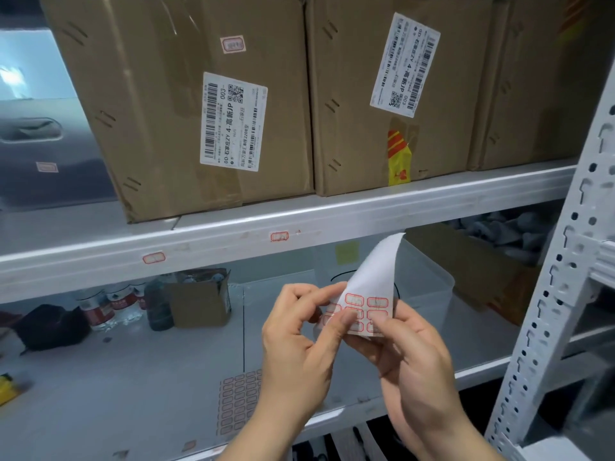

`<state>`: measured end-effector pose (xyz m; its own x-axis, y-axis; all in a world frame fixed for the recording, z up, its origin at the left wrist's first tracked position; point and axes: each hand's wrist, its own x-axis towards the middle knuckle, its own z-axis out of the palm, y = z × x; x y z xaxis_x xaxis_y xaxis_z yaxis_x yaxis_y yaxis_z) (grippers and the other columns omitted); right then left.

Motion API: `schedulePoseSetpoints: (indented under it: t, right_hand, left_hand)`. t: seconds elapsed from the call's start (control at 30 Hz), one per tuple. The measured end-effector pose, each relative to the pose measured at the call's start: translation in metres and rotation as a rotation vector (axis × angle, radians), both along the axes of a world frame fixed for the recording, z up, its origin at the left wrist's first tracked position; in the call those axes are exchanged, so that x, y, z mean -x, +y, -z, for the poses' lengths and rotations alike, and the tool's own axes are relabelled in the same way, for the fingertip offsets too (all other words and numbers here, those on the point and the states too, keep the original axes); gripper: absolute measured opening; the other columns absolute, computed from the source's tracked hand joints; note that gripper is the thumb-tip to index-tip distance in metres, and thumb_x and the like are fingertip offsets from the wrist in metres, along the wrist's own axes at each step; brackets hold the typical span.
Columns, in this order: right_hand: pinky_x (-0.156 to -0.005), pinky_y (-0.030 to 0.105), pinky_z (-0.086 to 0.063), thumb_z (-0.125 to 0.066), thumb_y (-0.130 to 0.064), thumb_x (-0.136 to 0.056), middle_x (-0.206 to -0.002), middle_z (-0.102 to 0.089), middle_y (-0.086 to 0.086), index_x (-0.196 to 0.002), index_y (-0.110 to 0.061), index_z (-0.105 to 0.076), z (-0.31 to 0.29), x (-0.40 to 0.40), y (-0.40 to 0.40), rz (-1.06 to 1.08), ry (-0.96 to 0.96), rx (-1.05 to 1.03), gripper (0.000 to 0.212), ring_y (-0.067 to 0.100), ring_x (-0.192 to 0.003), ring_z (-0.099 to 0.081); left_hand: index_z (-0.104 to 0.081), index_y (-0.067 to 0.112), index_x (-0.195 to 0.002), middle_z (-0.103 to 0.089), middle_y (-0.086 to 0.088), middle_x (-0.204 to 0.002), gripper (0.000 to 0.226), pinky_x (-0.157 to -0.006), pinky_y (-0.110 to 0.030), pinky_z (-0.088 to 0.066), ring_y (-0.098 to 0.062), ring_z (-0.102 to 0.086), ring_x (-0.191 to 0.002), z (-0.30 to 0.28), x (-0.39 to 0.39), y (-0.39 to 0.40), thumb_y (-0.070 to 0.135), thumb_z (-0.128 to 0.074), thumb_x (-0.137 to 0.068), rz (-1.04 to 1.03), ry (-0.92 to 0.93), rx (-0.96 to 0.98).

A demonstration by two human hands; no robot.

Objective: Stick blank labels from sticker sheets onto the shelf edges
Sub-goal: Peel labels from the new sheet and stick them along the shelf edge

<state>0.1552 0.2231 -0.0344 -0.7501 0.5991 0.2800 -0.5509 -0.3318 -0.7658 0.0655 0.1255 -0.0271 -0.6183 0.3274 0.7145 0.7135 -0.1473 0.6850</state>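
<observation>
My right hand (409, 354) holds a small sticker sheet (372, 287) of red-bordered blank labels, its top curled over so the white back shows. My left hand (299, 341) pinches at the sheet's left edge with thumb and fingertips, where a label is partly covered. Both hands are in front of the lower shelf opening. Above them runs the grey shelf edge (366, 214), with two red-bordered labels stuck on it, one at the left (153, 258) and one near the middle (279, 236). A second, larger sticker sheet (238, 404) lies flat on the lower shelf under my left wrist.
Two big cardboard boxes (186, 104) (392, 88) with shipping labels stand on the upper shelf. The lower shelf holds a small open carton (199, 297), bottles (109, 304), a black bag (50, 326) and a clear plastic bin (429, 284). A perforated white upright (562, 267) rises at the right.
</observation>
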Motion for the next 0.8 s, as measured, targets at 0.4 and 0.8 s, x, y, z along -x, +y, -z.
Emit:
schedulePoseSetpoints:
  t: [0.4,0.8]
  right_hand:
    - [-0.095,0.052,-0.059,-0.071,-0.052,-0.081,-0.094,-0.081,0.014,-0.094,-0.011,-0.083,-0.001,0.002,0.005,0.247,-0.113,-0.271,0.045,0.03,-0.096,-0.077]
    - [-0.096,0.052,-0.059,-0.069,-0.035,-0.09,-0.098,-0.081,0.011,-0.095,-0.018,-0.084,0.003,-0.004,0.01,0.286,-0.11,-0.354,0.024,0.029,-0.099,-0.077]
  left_hand:
    - [-0.082,0.027,-0.093,-0.075,0.02,-0.082,0.009,-0.068,-0.024,-0.056,-0.007,-0.07,-0.073,-0.018,0.001,-0.006,0.03,-0.077,-0.086,-0.147,0.19,0.022]
    - [-0.084,0.024,-0.092,-0.078,0.019,-0.087,0.007,-0.072,-0.024,-0.058,-0.006,-0.074,-0.081,-0.021,-0.002,-0.004,0.023,-0.08,-0.085,-0.084,0.176,0.035]
